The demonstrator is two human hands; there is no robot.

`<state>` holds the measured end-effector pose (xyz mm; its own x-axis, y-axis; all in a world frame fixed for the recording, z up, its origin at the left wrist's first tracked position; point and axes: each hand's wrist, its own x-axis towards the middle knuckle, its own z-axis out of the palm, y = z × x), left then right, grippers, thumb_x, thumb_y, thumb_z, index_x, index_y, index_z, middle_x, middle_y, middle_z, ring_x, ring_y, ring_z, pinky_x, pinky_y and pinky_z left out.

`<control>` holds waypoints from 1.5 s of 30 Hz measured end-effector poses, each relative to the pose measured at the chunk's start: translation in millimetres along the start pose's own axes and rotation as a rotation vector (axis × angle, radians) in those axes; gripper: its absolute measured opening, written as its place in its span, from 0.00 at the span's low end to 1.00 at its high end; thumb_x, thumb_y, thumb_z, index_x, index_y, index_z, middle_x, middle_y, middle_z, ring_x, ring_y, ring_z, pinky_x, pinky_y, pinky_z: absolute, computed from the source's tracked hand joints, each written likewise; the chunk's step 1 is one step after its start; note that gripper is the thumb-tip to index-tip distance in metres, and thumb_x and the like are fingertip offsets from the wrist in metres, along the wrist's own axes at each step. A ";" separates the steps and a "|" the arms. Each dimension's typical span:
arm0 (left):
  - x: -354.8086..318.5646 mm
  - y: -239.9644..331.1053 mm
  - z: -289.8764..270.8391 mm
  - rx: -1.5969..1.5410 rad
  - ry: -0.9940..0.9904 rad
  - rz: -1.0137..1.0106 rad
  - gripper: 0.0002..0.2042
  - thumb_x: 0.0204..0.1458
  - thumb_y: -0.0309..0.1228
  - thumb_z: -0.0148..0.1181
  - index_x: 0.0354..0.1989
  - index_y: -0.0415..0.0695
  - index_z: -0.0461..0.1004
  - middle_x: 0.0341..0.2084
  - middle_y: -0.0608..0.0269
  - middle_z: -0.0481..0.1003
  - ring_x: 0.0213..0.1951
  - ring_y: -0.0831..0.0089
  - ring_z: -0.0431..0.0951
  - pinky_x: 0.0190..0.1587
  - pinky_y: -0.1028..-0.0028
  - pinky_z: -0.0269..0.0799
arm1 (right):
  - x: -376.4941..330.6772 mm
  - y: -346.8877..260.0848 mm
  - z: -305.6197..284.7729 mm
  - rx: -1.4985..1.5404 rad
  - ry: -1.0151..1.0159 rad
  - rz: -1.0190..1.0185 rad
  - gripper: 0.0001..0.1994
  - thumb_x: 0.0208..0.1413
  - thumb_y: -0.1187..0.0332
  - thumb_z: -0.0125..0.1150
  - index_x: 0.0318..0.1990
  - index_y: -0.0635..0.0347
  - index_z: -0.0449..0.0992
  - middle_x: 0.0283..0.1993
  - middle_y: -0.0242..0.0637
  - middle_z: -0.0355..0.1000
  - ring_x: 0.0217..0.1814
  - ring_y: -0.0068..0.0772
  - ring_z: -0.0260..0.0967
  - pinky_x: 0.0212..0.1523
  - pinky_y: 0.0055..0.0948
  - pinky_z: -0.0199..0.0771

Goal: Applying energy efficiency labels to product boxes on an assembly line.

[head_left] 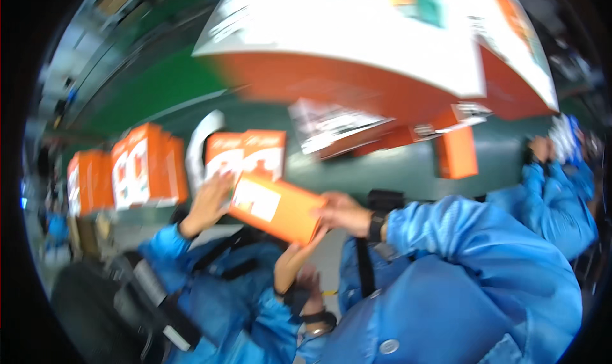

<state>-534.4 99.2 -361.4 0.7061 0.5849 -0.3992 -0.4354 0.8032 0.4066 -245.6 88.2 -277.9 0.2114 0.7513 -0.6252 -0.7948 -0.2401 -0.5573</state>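
Note:
An orange box (275,210) with a white label is held at a tilt over the bench edge. My right hand (346,213) grips its right end, with the fingers closed on the corner. A co-worker on my left touches the same box, one hand (209,201) at its left end and the other hand (293,263) under its lower right corner. Below that second hand is my left hand (311,292), blurred and partly covered, so its fingers do not show clearly. It appears apart from the box.
Orange-and-white boxes (148,166) stand in rows on the left of the green bench (274,118). Two more boxes (245,150) stand behind the held one. A large white-and-orange carton (357,51) looms ahead. Another orange box (458,152) and a person's hands (543,148) are at the right.

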 end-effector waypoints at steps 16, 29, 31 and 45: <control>74.9 -124.6 188.8 0.921 0.043 -0.349 0.27 0.55 0.40 0.50 0.60 0.43 0.52 0.45 0.55 0.69 0.44 0.69 0.71 0.45 0.71 0.65 | -291.1 -78.4 -306.5 -0.049 0.410 -0.368 0.27 0.50 0.63 0.58 0.57 0.59 0.59 0.50 0.37 0.66 0.50 0.30 0.66 0.48 0.33 0.70; 167.0 -330.2 278.6 1.296 0.077 -0.215 0.34 0.48 0.40 0.59 0.60 0.47 0.47 0.34 0.55 0.73 0.32 0.68 0.77 0.23 0.69 0.76 | -342.2 -155.8 -595.6 -0.017 0.564 -0.230 0.26 0.50 0.63 0.57 0.57 0.54 0.60 0.50 0.38 0.65 0.50 0.39 0.66 0.51 0.42 0.66; 160.6 -352.8 284.2 1.096 -0.032 -0.232 0.26 0.51 0.35 0.57 0.56 0.47 0.52 0.39 0.57 0.72 0.34 0.66 0.77 0.26 0.68 0.77 | -329.4 -137.2 -662.2 -0.408 0.864 -0.320 0.21 0.48 0.64 0.58 0.52 0.55 0.66 0.46 0.40 0.68 0.48 0.37 0.67 0.50 0.37 0.67; 116.0 -316.2 263.8 0.465 0.035 -0.462 0.14 0.52 0.36 0.49 0.40 0.38 0.69 0.52 0.52 0.64 0.51 0.65 0.65 0.53 0.67 0.61 | -522.9 -369.3 -170.6 -1.248 -0.177 -2.187 0.06 0.40 0.74 0.59 0.29 0.65 0.74 0.30 0.38 0.70 0.26 0.33 0.67 0.33 0.36 0.70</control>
<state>-167.5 -116.8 -319.5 0.7406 0.2006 -0.6413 0.2009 0.8447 0.4961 34.5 -320.8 161.6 -0.1957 0.3290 0.9238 0.8606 0.5093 0.0010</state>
